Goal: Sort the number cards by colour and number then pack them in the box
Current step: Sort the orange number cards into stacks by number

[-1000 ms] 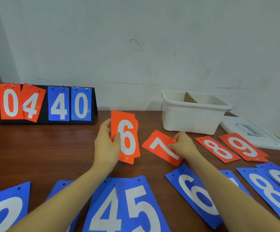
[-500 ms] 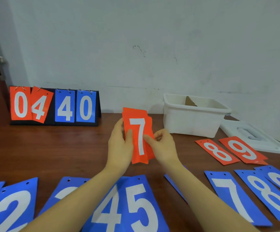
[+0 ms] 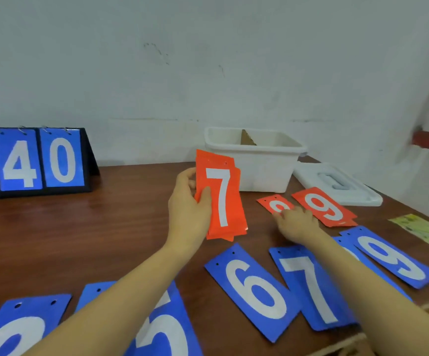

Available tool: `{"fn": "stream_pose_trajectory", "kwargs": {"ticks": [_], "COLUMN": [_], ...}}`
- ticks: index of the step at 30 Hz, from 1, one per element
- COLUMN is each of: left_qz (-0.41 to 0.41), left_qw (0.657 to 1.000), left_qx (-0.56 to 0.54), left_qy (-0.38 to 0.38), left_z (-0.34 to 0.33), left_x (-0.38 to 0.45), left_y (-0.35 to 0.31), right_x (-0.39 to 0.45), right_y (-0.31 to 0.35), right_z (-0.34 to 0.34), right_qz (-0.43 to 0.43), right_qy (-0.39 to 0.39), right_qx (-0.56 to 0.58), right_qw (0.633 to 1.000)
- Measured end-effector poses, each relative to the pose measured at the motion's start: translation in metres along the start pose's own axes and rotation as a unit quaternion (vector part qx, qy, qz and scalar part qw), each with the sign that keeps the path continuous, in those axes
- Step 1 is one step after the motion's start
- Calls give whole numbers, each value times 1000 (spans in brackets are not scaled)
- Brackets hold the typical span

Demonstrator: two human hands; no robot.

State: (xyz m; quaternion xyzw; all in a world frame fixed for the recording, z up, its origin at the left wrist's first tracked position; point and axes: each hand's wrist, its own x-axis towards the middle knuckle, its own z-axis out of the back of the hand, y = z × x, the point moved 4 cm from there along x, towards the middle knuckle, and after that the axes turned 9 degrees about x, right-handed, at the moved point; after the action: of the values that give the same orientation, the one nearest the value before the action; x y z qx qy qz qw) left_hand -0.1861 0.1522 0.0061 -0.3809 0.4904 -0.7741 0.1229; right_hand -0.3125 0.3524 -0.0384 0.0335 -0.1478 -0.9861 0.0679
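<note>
Cards judged thin, light, stiff, slick: orange stack (image 3: 222, 199) pinched at its edge by left hand (image 3: 187, 214); orange 8 (image 3: 275, 204) pressed on counter (image 3: 105, 227) under right hand (image 3: 296, 222), best slid, then lifted by an edge.

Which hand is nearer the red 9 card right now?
Right. The right hand rests on the red 8 card, just left of the red 9 card; the left hand holds the red stack farther left.
</note>
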Motion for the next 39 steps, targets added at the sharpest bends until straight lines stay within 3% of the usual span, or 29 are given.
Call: {"fn": "stream_pose_trajectory", "kwargs": {"ticks": [6,8,12,16,19,22,26,28,30,34,39], "left_qz": [22,32,36,36,32,34,35,33,33,28,12], "left_qw": [999,998,997,997,998,998,998,999,999,998,999], "left_qx": [42,53,64,60,59,50,31,22,-3,-45,-45], "left_qy": [-13,-20,-22,-17,-11,-18,-29,-31,-30,-16,1], "left_z": [10,14,19,18,20,24,23,18,10,-7,-23], "left_x": [6,8,8,3,-1,-3,-4,-6,-7,-16,-20], "left_y": [22,28,32,29,25,21,16,12,6,-8,-14], "right_x": [1,3,3,4,0,-8,-28,-41,-49,-54,-44], "right_y": [38,34,21,20,23,30,49,61,71,68,37], "right_z": [-5,-2,-8,-10,-5,7,30,32,23,13,25], "right_qz": [97,55,-38,-59,-30,44,91,113,121,98,98], "right_qy": [-4,-32,7,15,-27,-82,-88,-81,-75,-119,-102], "right_qx": [60,44,82,122,185,348,600,639,617,496,463], "right_qw": [994,997,996,991,982,933,790,756,774,855,875]}}
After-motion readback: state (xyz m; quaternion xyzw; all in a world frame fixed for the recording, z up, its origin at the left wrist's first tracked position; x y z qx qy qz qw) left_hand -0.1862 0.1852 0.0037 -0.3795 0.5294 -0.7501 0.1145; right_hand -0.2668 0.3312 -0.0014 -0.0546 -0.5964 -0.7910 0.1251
